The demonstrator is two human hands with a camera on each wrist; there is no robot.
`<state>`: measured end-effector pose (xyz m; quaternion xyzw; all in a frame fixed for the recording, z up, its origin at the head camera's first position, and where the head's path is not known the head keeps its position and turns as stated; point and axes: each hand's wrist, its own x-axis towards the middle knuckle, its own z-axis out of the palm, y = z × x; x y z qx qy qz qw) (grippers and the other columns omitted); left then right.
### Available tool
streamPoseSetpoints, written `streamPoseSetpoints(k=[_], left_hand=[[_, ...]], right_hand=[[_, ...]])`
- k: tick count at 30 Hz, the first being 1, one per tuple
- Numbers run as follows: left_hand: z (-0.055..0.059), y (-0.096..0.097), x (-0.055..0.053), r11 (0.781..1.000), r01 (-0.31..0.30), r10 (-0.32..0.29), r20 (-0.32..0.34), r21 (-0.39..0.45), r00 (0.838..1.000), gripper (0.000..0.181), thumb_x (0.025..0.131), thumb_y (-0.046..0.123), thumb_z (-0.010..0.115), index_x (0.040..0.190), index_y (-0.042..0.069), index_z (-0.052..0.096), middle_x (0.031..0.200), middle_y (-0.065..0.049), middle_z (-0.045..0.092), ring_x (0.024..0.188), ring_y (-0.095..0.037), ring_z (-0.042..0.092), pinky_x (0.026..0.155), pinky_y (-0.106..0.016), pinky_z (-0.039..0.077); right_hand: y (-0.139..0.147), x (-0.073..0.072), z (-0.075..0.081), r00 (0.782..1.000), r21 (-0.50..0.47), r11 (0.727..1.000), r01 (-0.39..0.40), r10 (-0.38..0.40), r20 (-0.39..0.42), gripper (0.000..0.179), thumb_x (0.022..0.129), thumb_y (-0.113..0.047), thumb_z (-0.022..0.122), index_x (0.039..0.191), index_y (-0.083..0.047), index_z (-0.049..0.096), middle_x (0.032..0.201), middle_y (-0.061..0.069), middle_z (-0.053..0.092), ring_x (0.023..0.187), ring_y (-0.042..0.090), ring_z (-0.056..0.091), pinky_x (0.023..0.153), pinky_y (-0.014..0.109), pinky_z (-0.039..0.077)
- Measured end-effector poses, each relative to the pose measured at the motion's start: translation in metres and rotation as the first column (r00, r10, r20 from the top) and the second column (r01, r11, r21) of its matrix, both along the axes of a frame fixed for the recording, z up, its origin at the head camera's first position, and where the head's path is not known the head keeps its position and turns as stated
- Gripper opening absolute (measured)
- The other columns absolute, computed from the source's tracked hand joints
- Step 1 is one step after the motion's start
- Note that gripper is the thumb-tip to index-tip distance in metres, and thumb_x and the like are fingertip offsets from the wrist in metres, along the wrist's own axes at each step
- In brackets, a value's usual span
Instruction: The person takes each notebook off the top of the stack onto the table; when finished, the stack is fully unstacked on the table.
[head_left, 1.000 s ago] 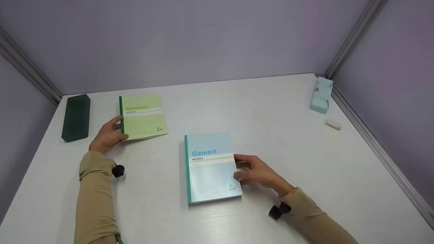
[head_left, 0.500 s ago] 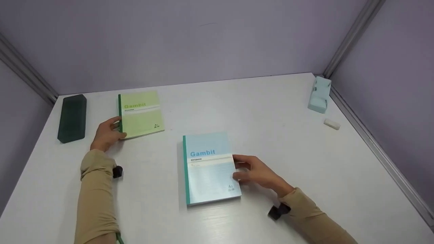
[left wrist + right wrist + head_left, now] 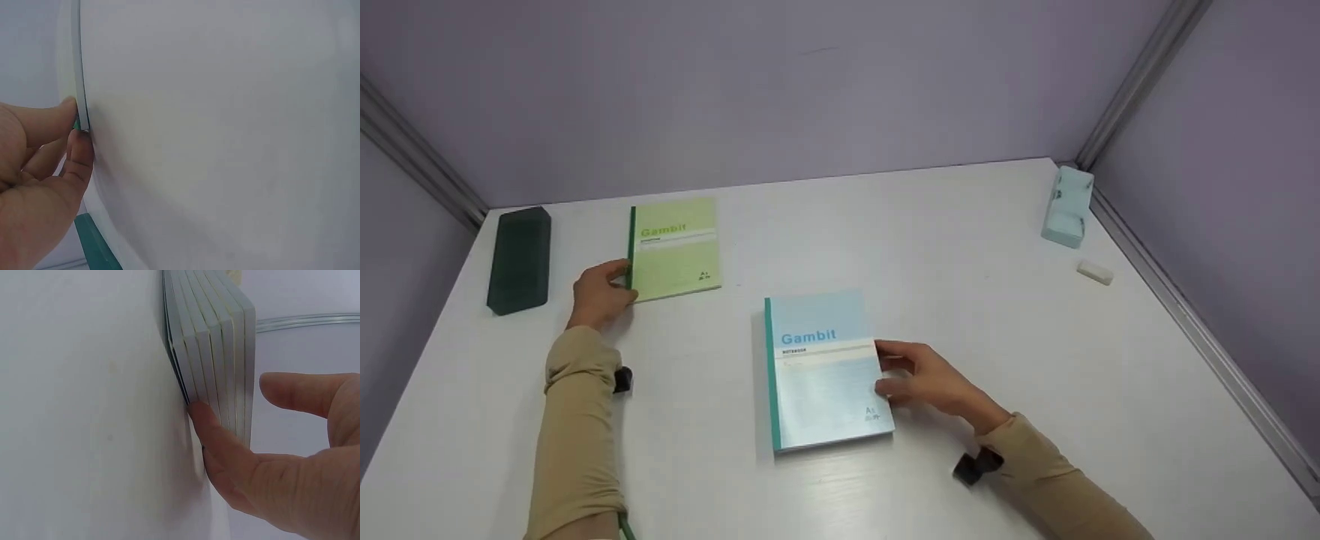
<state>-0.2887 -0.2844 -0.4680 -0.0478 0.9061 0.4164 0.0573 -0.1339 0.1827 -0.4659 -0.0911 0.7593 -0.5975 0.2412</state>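
Note:
A light green notebook with a dark green spine lies at the back left of the table. My left hand holds it by the near spine corner. In the left wrist view the thumb is over the cover, and the other fingers are at the spine. A blue notebook lies in the middle, topping a stack of several notebooks. My right hand touches the stack's right side. Its fingers lie against the page edges, while the thumb stands off the cover.
A dark green box lies left of the green notebook. At the back right are a pale blue box and a small white block. Wall panels border the table at the back and sides.
My left hand has shifted the green notebook slightly right and away from me, and its near edge has come down flat. The right hand and blue notebook have stayed put.

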Motion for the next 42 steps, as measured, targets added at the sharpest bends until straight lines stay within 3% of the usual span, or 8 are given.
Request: streamPoseSetpoints(k=[5,11,17,21,25,28,35,42], left_hand=[[0.006,-0.001,0.004,1.0,-0.029,0.029,-0.018,0.01,0.999,0.063,0.091,0.006,0.056,0.148,-0.002,0.03,0.148,-0.028,0.032,0.124,-0.041,0.043,0.098,-0.047,0.04],[0.032,0.009,0.015,0.997,-0.063,0.068,-0.165,0.036,0.984,0.06,0.096,0.017,0.056,0.149,0.002,0.031,0.15,-0.024,0.032,0.129,-0.044,0.041,0.104,-0.051,0.036],[0.07,0.039,0.047,0.983,-0.071,0.13,-0.363,0.17,0.923,0.055,0.096,0.021,0.058,0.146,0.01,0.04,0.139,-0.014,0.05,0.117,-0.027,0.054,0.097,-0.034,0.045],[0.082,0.063,0.081,0.95,0.033,0.116,-0.448,0.31,0.886,0.048,0.094,0.013,0.061,0.14,0.009,0.048,0.129,-0.012,0.056,0.107,-0.017,0.058,0.087,-0.022,0.049],[0.073,0.089,0.112,0.9,0.148,0.042,-0.419,0.41,0.907,0.045,0.092,0.005,0.062,0.136,0.003,0.05,0.124,-0.013,0.057,0.099,-0.015,0.061,0.078,-0.022,0.053],[0.057,0.111,0.131,0.882,0.149,0.017,-0.346,0.447,0.938,0.044,0.092,0.006,0.064,0.134,0.003,0.051,0.122,-0.013,0.057,0.099,-0.017,0.062,0.076,-0.026,0.054],[0.022,0.158,0.163,0.921,0.1,-0.05,-0.141,0.376,0.989,0.049,0.093,0.014,0.064,0.138,0.006,0.048,0.132,-0.017,0.053,0.109,-0.026,0.06,0.081,-0.032,0.054],[0.002,0.184,0.183,0.952,0.177,-0.163,-0.076,0.249,0.984,0.069,0.089,0.014,0.068,0.146,-0.003,0.033,0.142,-0.022,0.044,0.121,-0.036,0.051,0.099,-0.046,0.043]], right_hand=[[0.0,0.0,-0.001,0.999,0.017,1.0,-0.012,0.013,-0.038,0.067,0.085,-0.008,0.07,0.144,0.0,0.04,0.135,0.018,0.05,0.124,0.033,0.047,0.085,0.039,0.053],[-0.001,0.0,-0.002,0.999,0.03,1.0,0.001,0.0,-0.032,0.068,0.085,-0.007,0.07,0.144,0.0,0.039,0.137,0.016,0.05,0.124,0.031,0.047,0.085,0.038,0.053],[-0.001,-0.001,-0.003,0.999,0.035,0.999,-0.005,0.007,-0.047,0.067,0.085,-0.007,0.069,0.144,0.0,0.039,0.138,0.017,0.048,0.124,0.032,0.047,0.086,0.038,0.052],[-0.001,-0.002,-0.004,0.997,0.048,0.999,-0.008,0.012,-0.072,0.066,0.084,-0.008,0.069,0.144,0.0,0.041,0.139,0.015,0.048,0.124,0.031,0.048,0.088,0.036,0.052],[0.0,-0.005,-0.003,0.996,0.04,0.999,-0.021,0.024,-0.084,0.066,0.085,-0.009,0.07,0.143,0.0,0.041,0.138,0.015,0.049,0.123,0.031,0.048,0.087,0.037,0.052],[0.001,-0.005,-0.004,0.997,0.03,0.999,-0.022,0.024,-0.076,0.066,0.085,-0.009,0.071,0.143,-0.001,0.041,0.136,0.015,0.049,0.123,0.031,0.048,0.085,0.038,0.053],[0.002,-0.004,-0.007,0.997,0.019,1.0,-0.008,0.009,-0.08,0.066,0.084,-0.011,0.072,0.142,0.0,0.042,0.135,0.015,0.05,0.121,0.031,0.049,0.084,0.039,0.053],[0.001,-0.004,-0.005,0.998,0.01,1.0,0.002,-0.001,-0.061,0.065,0.085,-0.009,0.069,0.143,-0.001,0.04,0.138,0.015,0.048,0.123,0.031,0.047,0.085,0.04,0.053]])
